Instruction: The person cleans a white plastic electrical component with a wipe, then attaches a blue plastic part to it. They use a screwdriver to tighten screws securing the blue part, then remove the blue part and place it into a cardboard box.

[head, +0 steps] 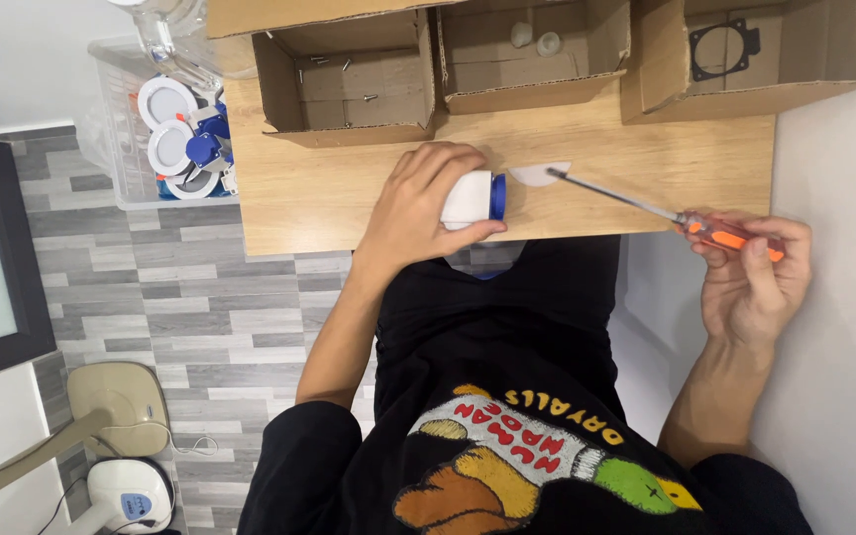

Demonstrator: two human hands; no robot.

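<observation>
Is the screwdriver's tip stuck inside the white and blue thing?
No, the screwdriver in the right hand points its tip over a white disc on the table, beside the white and blue part the left hand grips.

Both hands raised at the counter (349,203) edge

The left hand (418,203) is stretched forward over the counter, palm down, fingers curled and closed in a grasp, the bare forearm angled up from a black sleeve. The right hand (753,277) is held off the counter's right edge, palm up, fingers pinched shut.
</observation>
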